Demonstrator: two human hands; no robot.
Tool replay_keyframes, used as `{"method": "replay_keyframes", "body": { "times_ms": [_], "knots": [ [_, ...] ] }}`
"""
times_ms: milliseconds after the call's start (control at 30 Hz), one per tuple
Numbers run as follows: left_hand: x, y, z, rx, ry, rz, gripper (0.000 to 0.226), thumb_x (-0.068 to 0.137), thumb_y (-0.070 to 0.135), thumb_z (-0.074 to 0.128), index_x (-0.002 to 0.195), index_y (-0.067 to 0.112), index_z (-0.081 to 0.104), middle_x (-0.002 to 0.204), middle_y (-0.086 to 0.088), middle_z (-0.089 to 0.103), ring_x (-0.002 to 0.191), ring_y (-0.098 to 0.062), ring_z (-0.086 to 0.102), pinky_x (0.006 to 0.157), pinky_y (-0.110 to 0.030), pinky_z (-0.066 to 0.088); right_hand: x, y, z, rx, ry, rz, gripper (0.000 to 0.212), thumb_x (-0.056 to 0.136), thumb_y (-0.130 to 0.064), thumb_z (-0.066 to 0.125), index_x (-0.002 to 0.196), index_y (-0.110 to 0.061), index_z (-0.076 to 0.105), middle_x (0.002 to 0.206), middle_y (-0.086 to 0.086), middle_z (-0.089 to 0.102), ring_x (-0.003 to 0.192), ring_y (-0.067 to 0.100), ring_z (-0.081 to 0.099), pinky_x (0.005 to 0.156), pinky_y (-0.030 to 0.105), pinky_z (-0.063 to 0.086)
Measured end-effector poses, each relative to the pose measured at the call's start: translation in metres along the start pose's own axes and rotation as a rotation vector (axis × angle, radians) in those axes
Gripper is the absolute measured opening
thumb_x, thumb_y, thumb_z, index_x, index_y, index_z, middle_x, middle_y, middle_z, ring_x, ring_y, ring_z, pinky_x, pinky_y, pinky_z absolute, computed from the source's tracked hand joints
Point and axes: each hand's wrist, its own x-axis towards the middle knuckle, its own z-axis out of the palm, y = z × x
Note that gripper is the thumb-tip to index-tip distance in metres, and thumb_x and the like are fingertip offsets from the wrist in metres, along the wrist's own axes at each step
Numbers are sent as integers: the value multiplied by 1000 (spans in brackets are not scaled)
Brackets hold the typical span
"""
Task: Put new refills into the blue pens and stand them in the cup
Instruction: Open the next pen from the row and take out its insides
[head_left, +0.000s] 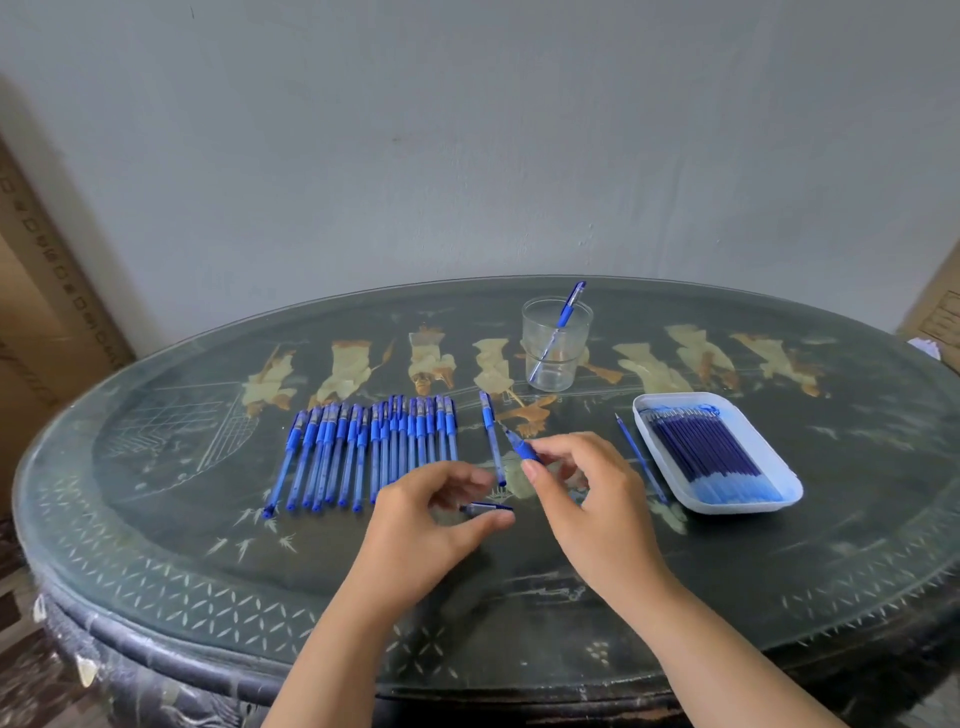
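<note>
Dark oval desk (156, 519), grey wall behind. Left hand (431, 519) pinching a short pen piece (485, 508); right hand (597, 499) pinching a blue grip section (522, 448), tip toward 11 o'clock. Loose refill (638, 454) near right hand at 3 o'clock, lying 11-to-5; cup (576, 358) at 12 o'clock.

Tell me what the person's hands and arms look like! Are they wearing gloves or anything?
No gloves. The left hand and the right hand are both bare, with no rings showing. The forearms are bare too: no sleeves, watch or bracelets anywhere up to the bottom edge of the picture. The nails that show look short and unpainted.
</note>
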Motion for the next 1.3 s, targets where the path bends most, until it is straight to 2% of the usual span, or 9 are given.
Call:
{"method": "replay_keyframes", "body": {
  "times_ms": [100, 233, 400, 533, 633, 833, 1000, 1200, 1300],
  "knots": [
    [0, 11, 6, -228, -85, -70, 37, 63, 28, 86, 95, 17, 72, 92, 2, 75, 88, -14, 71, 85, -30, 57, 6, -22, -1, 305, -72, 256, 14, 87, -18, 73, 91, -30, 69, 88, -10, 70, 83, 6, 65, 75, 19, 50],
    [-1, 14, 8, -277, -73, -73, 17, 75, 9, 81, 89, 9, 71, 87, -6, 74, 85, -24, 71, 83, -41, 58, 11, -31, -5, 456, -116, 390, 11, 85, -15, 74, 92, -23, 72, 88, -4, 73, 84, 10, 68, 75, 24, 54],
    [-1, 13, 7, -272, -33, -46, 14, 78, 3, 79, 86, 11, 69, 85, -4, 73, 81, -22, 71, 76, -33, 57, 25, -40, -13, 508, -158, 428, 12, 88, -22, 71, 99, -25, 72, 89, 0, 72, 81, 16, 71, 66, 32, 59],
    [-2, 14, 7, -255, -23, -37, 15, 77, 1, 78, 85, 11, 70, 82, -1, 73, 77, -15, 70, 72, -23, 54, 38, -44, -20, 484, -137, 406, 8, 88, -20, 71, 93, -20, 76, 86, -4, 75, 76, 10, 70, 60, 25, 56],
    [-1, 14, 6, -227, -22, -35, 15, 77, 1, 78, 83, 12, 70, 81, 1, 73, 76, -12, 69, 69, -19, 53, 46, -48, -24, 488, -136, 418, 9, 89, -22, 68, 94, -23, 76, 84, -6, 74, 73, 6, 66, 63, 25, 56],
    [-3, 15, 5, -194, -22, -27, 16, 77, 0, 78, 80, 14, 71, 81, 1, 73, 75, -15, 69, 65, -17, 52, 61, -53, -31, 439, -135, 360, 9, 99, -19, 55, 99, -17, 63, 78, 2, 75, 70, 17, 72, 67, 37, 59],
    [-3, 17, 3, -200, -6, -25, 16, 77, 1, 79, 81, 14, 71, 79, 2, 73, 73, -10, 69, 67, -13, 50, 57, -52, -31, 471, -222, 397, 20, 89, -3, 67, 102, -19, 67, 86, 8, 73, 82, 19, 72, 74, 31, 59],
    [-4, 16, 2, -168, -25, -22, 15, 77, 3, 78, 83, 15, 72, 80, 2, 74, 75, -11, 70, 71, -15, 51, 73, -54, -38, 716, -58, 448, 23, 91, 4, 61, 101, -15, 69, 93, 8, 71, 83, 23, 70, 76, 39, 61],
    [-4, 13, -1, -163, -20, -38, 15, 78, 3, 78, 83, 15, 72, 80, 0, 74, 76, -14, 71, 72, -18, 54, 95, -47, -57, 791, 82, 446, 25, 92, 6, 59, 106, -12, 68, 84, 3, 68, 78, 19, 67, 74, 39, 61]
  ]
}}
